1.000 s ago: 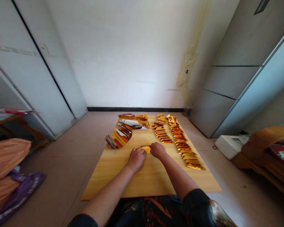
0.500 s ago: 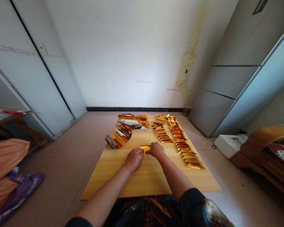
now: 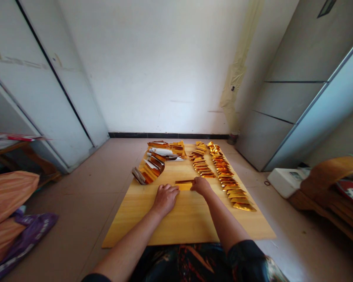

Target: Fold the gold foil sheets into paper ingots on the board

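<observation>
A small sheet of gold foil paper (image 3: 184, 187) lies on the wooden board in front of me, with a darker folded strip along its far edge. My left hand (image 3: 166, 199) rests on the board, its closed fingers pressing the sheet's left end. At the opposite end, my right hand (image 3: 201, 186) pinches the paper between thumb and fingers. The fingertips of the right hand are partly hidden. Beyond it, a row of folded gold foil pieces (image 3: 202, 166) overlaps in a line. A longer row of shiny folded foil pieces (image 3: 228, 176) runs down the right side.
Stacks of gold and white paper sheets (image 3: 153, 166) spread over the board's far left. The wooden board (image 3: 135, 223) reaches close to my lap. A refrigerator (image 3: 282, 98) and a wooden armrest (image 3: 326, 176) stand to the right. Orange and purple bags (image 3: 14, 223) lie left.
My right hand has slid rightward along the foil paper, so more of the sheet and its dark folded strip shows. The left hand stays nearly in place.
</observation>
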A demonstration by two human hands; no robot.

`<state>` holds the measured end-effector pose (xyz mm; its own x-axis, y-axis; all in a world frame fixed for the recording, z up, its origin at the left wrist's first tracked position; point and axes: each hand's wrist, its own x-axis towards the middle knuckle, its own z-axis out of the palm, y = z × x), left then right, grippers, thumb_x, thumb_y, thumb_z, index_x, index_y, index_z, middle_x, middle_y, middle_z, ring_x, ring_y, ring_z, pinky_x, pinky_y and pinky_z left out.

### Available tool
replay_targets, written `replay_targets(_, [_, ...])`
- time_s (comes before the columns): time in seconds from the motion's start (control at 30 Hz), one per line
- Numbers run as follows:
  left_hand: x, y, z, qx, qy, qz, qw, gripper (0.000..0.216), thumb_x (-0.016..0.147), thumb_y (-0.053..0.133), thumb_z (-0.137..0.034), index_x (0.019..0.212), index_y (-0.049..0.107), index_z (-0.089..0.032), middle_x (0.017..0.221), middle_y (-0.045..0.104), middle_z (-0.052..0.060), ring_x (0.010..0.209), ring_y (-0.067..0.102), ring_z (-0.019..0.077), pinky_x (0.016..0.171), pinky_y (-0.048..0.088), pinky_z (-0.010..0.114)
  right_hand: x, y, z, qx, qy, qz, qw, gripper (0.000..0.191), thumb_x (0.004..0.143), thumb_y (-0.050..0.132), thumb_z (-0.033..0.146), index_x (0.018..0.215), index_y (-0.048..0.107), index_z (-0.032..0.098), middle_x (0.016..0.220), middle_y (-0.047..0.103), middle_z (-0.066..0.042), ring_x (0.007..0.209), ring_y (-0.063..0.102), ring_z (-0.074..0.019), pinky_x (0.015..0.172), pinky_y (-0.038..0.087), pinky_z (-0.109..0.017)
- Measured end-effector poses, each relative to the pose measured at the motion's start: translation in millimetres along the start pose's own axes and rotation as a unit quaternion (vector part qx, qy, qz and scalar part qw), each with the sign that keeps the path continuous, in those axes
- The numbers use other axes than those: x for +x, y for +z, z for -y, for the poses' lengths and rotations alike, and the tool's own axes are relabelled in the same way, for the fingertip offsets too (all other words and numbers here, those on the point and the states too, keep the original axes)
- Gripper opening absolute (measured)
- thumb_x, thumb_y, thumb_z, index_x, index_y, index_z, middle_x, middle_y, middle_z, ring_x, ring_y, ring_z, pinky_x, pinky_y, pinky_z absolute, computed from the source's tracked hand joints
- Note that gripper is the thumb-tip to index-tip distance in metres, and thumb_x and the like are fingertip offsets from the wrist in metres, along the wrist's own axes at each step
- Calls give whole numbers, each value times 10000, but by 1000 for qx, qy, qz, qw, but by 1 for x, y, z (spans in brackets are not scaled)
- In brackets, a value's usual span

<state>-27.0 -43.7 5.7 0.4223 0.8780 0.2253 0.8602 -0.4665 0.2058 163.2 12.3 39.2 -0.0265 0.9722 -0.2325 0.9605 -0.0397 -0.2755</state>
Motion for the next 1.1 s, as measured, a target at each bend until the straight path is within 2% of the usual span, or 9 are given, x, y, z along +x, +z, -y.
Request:
replay_targets(0.23, [-1,0,1,-13,0,-12,1000,304,868,470,-152,1046,659,-309,1207,637,2,1102,509,203,883,333,402,-5,-6,-18,8,21,-20,1000,126,707,635,150,814,699,169,912,712,-77,835,640,-178,610,391,-201])
replay_targets(0.33, [-1,2,1,-13,-4,-14,1000,308,874,461,-154,1058,653,-309,1213,635,2,1125,493,207,890,327,410,-8,-7,-18,19,22,-48,998,174,763,538,116,831,690,167,902,712,-72,828,638,-162,612,381,-197])
replay_targets(0.43, [-2,3,1,-9,-7,-16,1000,327,867,456,-139,1067,649,-309,1218,632,-3,1158,470,217,909,320,421,-10,-4,-7,76,-13,-111,991,159,769,531,138,828,672,180,841,708,-35,778,632,-135,613,383,-183])
replay_targets(0.5, [-2,4,1,-6,-10,-17,1000,338,856,462,-130,1068,649,-314,1232,624,-10,1177,457,227,919,318,431,-10,0,5,121,-64,-130,982,140,753,557,154,841,662,185,831,704,-16,766,630,-121,629,394,-170])
replay_targets(0.57, [-2,3,1,-2,-15,-17,1000,341,853,465,-131,1069,648,-323,1245,614,-17,1187,452,235,925,320,440,-8,5,19,128,-79,-103,983,164,747,547,140,846,667,193,827,707,-13,772,637,-123,633,404,-172])
replay_targets(0.67, [-3,2,0,3,-18,-11,1000,345,866,455,-146,1088,638,-335,1258,605,-18,1202,448,243,936,323,459,-5,12,36,78,-32,-50,995,174,728,563,153,848,682,193,901,711,-56,849,648,-169,662,432,-211])
replay_targets(0.77, [-5,2,-2,9,-24,-6,1000,359,873,448,-149,1120,622,-343,1279,590,-17,1231,427,254,974,303,494,-3,15,46,43,12,-27,999,229,711,604,215,928,678,202,1012,694,-91,930,645,-209,704,460,-252])
replay_targets(0.93, [-6,4,-3,15,-29,-13,999,371,897,414,-158,1154,600,-349,1290,580,-14,1263,402,276,1010,252,569,0,15,52,30,36,-9,999,349,673,663,314,1002,666,198,1069,677,-111,984,638,-238,750,484,-285])
replay_targets(1.1, [-6,5,-2,11,-28,-15,999,358,897,419,-159,1137,607,-346,1281,587,-16,1263,412,284,1006,249,590,2,13,47,40,43,-11,998,346,653,671,250,994,667,192,1068,676,-116,978,638,-237,736,478,-276])
